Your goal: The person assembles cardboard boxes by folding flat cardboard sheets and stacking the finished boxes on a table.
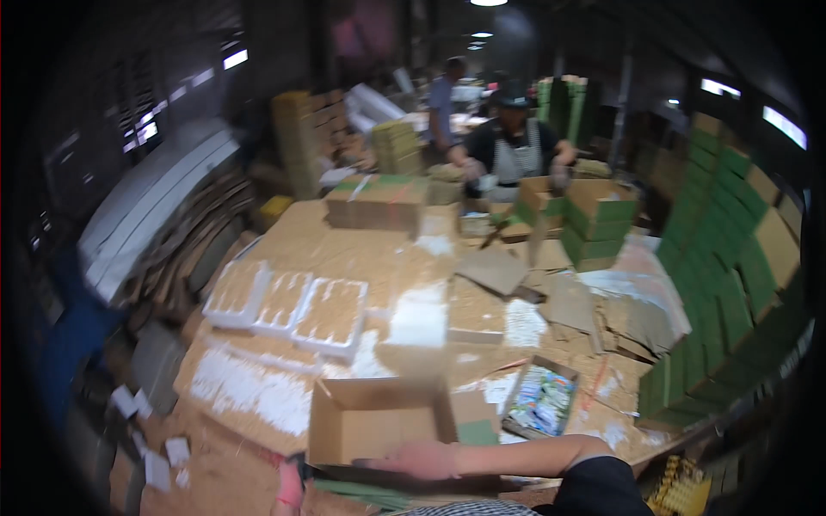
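An open cardboard box (379,434) stands on the near table edge, its inside showing bare brown card. Across its near wall lies my right hand (422,460), coming from the right with fingers stretched out to the left. My left hand (288,483) is beside the box's near left corner, with a dark band or object next to it; blur hides its fingers. Green-faced card flaps (361,492) lie just below the box. To its right is a shallow carton (540,397) filled with colourful small packets.
White foam trays (329,314) with brown contents sit left on the table (284,232). Flattened cardboard (572,303) lies right of centre. A coworker (514,146) stands across the table behind green-and-brown boxes (595,224). Tall box stacks (718,249) line the right side.
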`<state>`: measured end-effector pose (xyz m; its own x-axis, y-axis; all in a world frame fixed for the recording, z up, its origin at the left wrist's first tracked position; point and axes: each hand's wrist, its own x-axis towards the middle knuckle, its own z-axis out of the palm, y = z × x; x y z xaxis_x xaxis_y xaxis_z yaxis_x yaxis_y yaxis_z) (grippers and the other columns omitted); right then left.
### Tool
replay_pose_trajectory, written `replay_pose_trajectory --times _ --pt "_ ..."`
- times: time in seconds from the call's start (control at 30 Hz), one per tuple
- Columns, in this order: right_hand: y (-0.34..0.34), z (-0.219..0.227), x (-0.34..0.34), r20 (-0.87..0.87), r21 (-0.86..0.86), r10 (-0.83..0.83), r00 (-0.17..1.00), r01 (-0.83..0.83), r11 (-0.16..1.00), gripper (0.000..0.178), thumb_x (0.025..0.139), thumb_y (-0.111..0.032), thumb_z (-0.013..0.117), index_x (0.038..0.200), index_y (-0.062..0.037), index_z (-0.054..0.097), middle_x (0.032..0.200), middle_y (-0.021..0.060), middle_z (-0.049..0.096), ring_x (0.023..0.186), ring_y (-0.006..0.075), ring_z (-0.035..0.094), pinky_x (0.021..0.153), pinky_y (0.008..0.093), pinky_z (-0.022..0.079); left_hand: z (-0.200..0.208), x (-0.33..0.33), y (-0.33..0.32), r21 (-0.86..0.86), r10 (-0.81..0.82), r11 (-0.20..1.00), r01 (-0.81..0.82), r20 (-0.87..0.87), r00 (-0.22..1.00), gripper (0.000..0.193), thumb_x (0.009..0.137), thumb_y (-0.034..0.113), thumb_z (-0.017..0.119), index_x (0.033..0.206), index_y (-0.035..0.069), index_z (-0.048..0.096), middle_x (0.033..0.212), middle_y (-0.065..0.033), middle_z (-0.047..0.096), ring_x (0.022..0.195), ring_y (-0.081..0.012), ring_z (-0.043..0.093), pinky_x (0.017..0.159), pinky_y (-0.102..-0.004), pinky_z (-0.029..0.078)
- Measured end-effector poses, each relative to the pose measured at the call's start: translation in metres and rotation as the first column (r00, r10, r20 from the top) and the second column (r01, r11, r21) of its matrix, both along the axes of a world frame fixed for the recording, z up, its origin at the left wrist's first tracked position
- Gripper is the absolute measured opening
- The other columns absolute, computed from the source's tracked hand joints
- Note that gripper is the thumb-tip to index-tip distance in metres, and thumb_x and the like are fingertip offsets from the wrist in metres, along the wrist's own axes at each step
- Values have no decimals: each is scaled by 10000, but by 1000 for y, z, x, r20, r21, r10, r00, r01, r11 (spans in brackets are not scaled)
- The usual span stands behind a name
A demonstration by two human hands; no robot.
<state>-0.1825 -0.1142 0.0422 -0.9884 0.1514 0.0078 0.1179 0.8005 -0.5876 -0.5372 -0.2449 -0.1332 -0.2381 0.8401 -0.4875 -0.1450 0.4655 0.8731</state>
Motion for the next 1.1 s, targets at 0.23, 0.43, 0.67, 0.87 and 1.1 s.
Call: replay_pose_trajectory --times 0.23,0.43,0.67,0.87,1.1 --pt "59 49 -71 54 -241 -13 998 26 970 459 980 -294 487 1386 -78 474 1270 184 569 1082 357 586 971 413 454 172 70 80 133 -186 967 217 -212 959 588 873 21 478 1448 -1 354 1299 -144 559 1154 -195 526 1004 -317 433" --pt "279 -65 -173 205 -388 -860 468 845 367 863 785 -472 748 1423 -2 405 1259 251 585 1141 350 587 1011 392 445 131 74 87 1 -254 954 299 -524 813 706 855 33 475 1513 41 222 1276 -251 542 1072 -316 580 957 -383 462" --pt "305 -144 -197 362 -840 -747 557 543 -2 566 952 -358 586 1320 66 513 1290 188 555 1092 288 574 927 397 457 143 78 87 168 -150 951 260 -486 861 696 833 21 509 1477 -27 250 1257 -274 528 1070 -337 575 941 -385 457" --pt "231 47 -82 342 -740 -620 706 609 286 474 975 -273 530 1378 -26 505 1432 193 467 1189 264 563 995 385 481 160 68 89 151 -170 963 223 -297 940 620 901 117 494 1467 -22 281 1403 -336 408 1289 -399 457 1064 -410 375" --pt "109 175 67 251 -521 -648 719 665 536 929 716 -175 850 1456 32 328 1388 163 501 1273 222 463 1078 328 359 33 68 162 644 -181 732 223 -131 975 395 1032 187 444 1389 22 469 1224 -67 607 1045 -129 588 908 -283 497"
